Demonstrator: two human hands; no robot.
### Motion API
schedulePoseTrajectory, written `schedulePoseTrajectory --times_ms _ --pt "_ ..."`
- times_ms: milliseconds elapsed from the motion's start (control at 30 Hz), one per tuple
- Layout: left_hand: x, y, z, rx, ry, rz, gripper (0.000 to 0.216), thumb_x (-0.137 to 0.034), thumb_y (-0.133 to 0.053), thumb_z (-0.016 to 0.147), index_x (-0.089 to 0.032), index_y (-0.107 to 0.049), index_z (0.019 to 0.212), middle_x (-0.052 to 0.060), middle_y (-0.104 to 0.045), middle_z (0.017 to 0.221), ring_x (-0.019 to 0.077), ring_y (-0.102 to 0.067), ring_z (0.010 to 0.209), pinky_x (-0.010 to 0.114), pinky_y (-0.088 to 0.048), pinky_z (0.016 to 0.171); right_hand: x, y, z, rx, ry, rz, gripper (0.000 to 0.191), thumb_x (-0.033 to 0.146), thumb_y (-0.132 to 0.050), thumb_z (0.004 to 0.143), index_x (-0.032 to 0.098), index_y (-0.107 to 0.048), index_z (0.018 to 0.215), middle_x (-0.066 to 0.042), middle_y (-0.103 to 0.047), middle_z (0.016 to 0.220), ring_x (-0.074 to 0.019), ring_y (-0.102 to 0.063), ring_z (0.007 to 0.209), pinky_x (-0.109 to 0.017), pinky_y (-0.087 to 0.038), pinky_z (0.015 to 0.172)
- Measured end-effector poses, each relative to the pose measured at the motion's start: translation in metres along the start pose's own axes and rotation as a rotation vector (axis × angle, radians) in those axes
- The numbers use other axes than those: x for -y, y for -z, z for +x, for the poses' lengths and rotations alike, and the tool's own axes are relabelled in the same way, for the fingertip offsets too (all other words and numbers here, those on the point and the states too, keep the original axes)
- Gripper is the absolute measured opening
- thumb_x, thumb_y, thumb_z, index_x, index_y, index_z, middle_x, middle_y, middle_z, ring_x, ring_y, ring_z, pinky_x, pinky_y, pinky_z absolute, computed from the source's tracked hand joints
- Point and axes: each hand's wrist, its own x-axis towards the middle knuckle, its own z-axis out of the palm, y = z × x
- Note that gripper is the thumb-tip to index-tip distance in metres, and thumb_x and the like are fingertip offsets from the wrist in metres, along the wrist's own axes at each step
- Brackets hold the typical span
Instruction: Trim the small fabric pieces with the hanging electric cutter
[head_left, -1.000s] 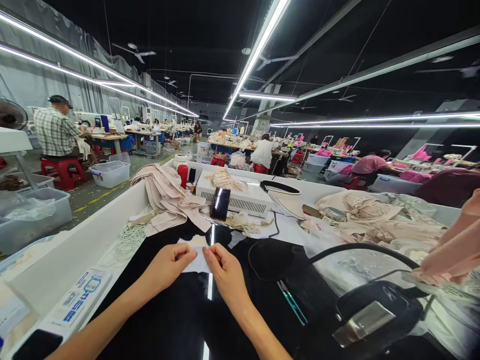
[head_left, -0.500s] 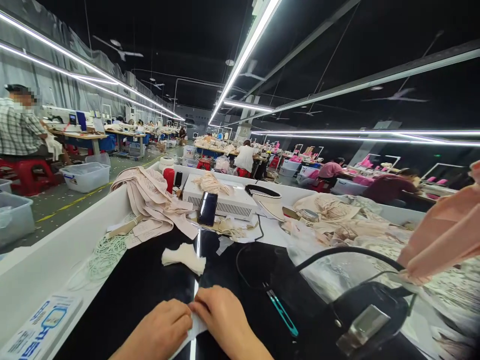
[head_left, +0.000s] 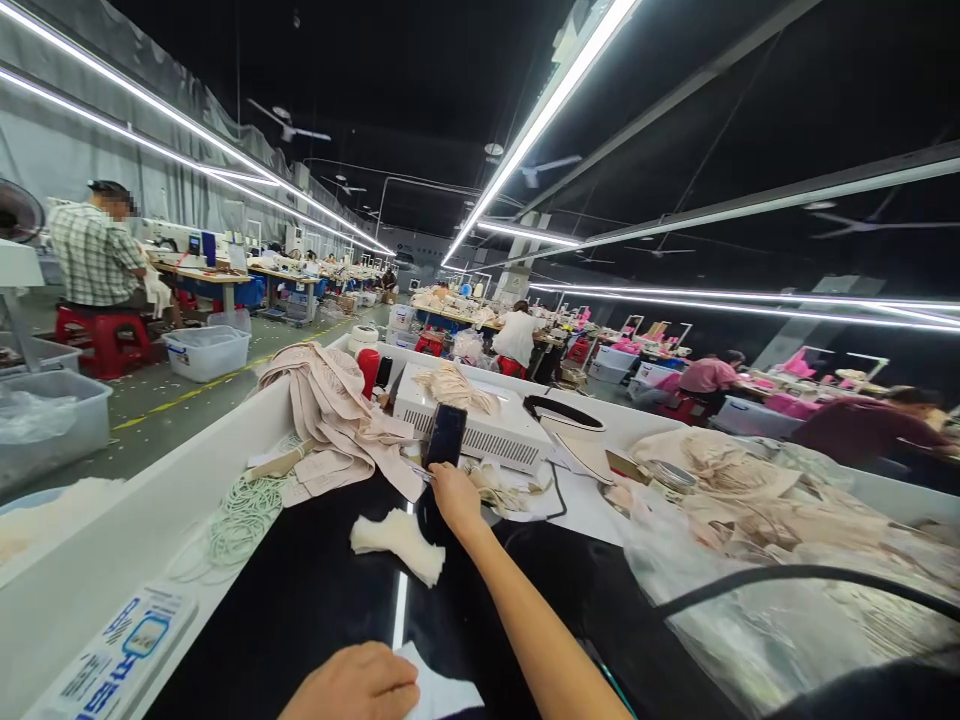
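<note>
At the bottom of the view, my left hand [head_left: 356, 685] has its fingers together on the edge of a small white fabric piece [head_left: 442, 690]. My right hand [head_left: 455, 500] is stretched far forward over the black work surface [head_left: 300, 570]. Its fingers are closed just below a dark phone [head_left: 447, 434], which leans against a white box-shaped device [head_left: 514, 430]. A thin shiny object shows by the fingertips, too small to name. Between the hands lies a cream pad-like piece [head_left: 397, 542]. Teal thread snips [head_left: 611, 680] are mostly hidden behind my right forearm.
Beige fabric pieces [head_left: 322, 410] and light green cord [head_left: 244, 520] lie at the left. A sun visor [head_left: 574, 435] sits right of the device. Plastic bags and fabric [head_left: 720, 590] cover the right side, crossed by a black cable [head_left: 810, 573]. A white wall [head_left: 97, 560] edges the table.
My right hand has left the white fabric piece and reached forward to the phone's base. My left hand stays on the fabric. The view has shifted, and pink cloth at the right is gone from sight.
</note>
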Motion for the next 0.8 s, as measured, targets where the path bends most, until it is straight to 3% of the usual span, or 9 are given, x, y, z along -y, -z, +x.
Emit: schedulePoseTrajectory --times_ms 267,500,667,800 --pt "-0.003 -0.005 0.000 0.020 0.065 0.038 0.016 -0.038 -0.056 0.099 -0.024 -0.062 0.099 -0.007 -0.076 0.096 0.0111 -0.069 0.078 0.022 -0.052 0.071 -0.001 -0.011 0.014 0.021 0.101 -0.185 0.025 0.032 -0.061 0.097 0.017 -0.062 0.117 -0.008 -0.064 0.119 -0.0216 -0.065 0.102 -0.041 -0.057 0.086" --pt "-0.001 -0.012 0.004 0.058 0.073 0.066 0.010 -0.036 -0.066 0.094 -0.027 -0.064 0.093 -0.012 -0.077 0.094 0.0085 -0.069 0.076 0.022 -0.046 0.056 0.001 0.018 0.012 -0.172 0.181 -0.208 0.024 0.031 -0.060 0.097 0.016 -0.063 0.115 -0.008 -0.066 0.114 -0.0217 -0.065 0.101 -0.043 -0.055 0.089" --pt "-0.002 -0.011 0.006 0.099 0.084 0.075 0.011 -0.036 -0.070 0.091 -0.025 -0.066 0.091 -0.008 -0.077 0.093 0.0119 -0.068 0.075 0.025 -0.045 0.054 0.037 0.048 0.005 -0.205 0.535 -0.150 0.022 0.021 -0.055 0.099 0.023 -0.066 0.118 -0.006 -0.069 0.110 -0.0205 -0.062 0.107 -0.036 -0.046 0.095" --pt "-0.002 -0.008 0.008 0.136 0.072 0.075 0.014 -0.037 -0.071 0.090 -0.024 -0.067 0.093 -0.006 -0.077 0.095 0.0121 -0.067 0.077 0.023 -0.044 0.056 0.072 0.053 -0.002 -0.189 0.786 -0.147 0.024 0.020 -0.054 0.099 0.031 -0.070 0.112 -0.004 -0.070 0.101 -0.0206 -0.059 0.104 -0.033 -0.038 0.096"
